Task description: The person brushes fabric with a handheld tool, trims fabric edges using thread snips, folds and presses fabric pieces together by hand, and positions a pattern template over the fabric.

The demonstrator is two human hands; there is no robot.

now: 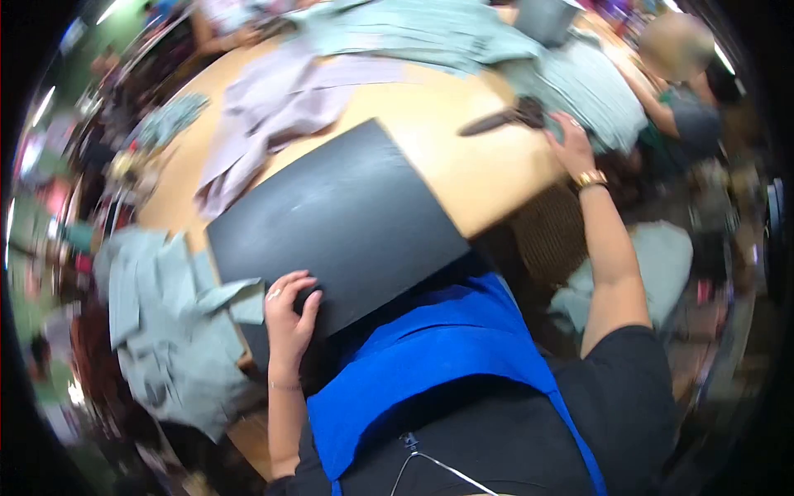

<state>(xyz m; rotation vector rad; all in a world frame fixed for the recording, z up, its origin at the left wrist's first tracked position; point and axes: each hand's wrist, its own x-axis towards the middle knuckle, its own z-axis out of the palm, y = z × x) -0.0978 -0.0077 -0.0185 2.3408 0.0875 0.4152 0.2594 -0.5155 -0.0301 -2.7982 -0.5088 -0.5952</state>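
Across the middle of the frame lies the black board, flat, smooth and faintly glossy, with straight edges and a small pale mark. My left hand rests loosely open at its lower edge. Well apart, upper right, my right hand is beside dark, blurred scissors; I cannot tell its grip.

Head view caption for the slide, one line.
Left hand at a dark board; right hand near a dark, pointed tool.

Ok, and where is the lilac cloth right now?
In the head view, the lilac cloth lies left of centre on the table, just beyond the black board, near the far green cloth.
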